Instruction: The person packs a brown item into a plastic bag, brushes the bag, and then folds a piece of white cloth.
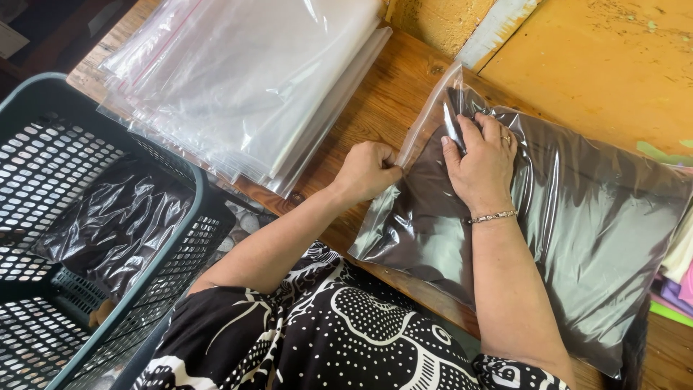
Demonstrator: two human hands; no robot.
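Head view shows the left hand [366, 171] pinching the clear bag's [577, 238] open edge, bag stretching rightward across the worktop [375, 108], right hand [480, 162] flat on it, gripping nothing.

Stack of clear zip bags [245, 87] on wood table [375, 108], top left, fanned a bit, edges overhanging toward basket. Grey-green slotted basket [43, 108] at left, below table edge; inside it one packed bag [115, 224] w/ dark cloth, lying flat. Yellow wall [599, 65] behind table, paint chipped, pale board [498, 29] leaning in corner. Folded cloths [678, 278] at right edge, cream, pink, purple, green, only partly in view.
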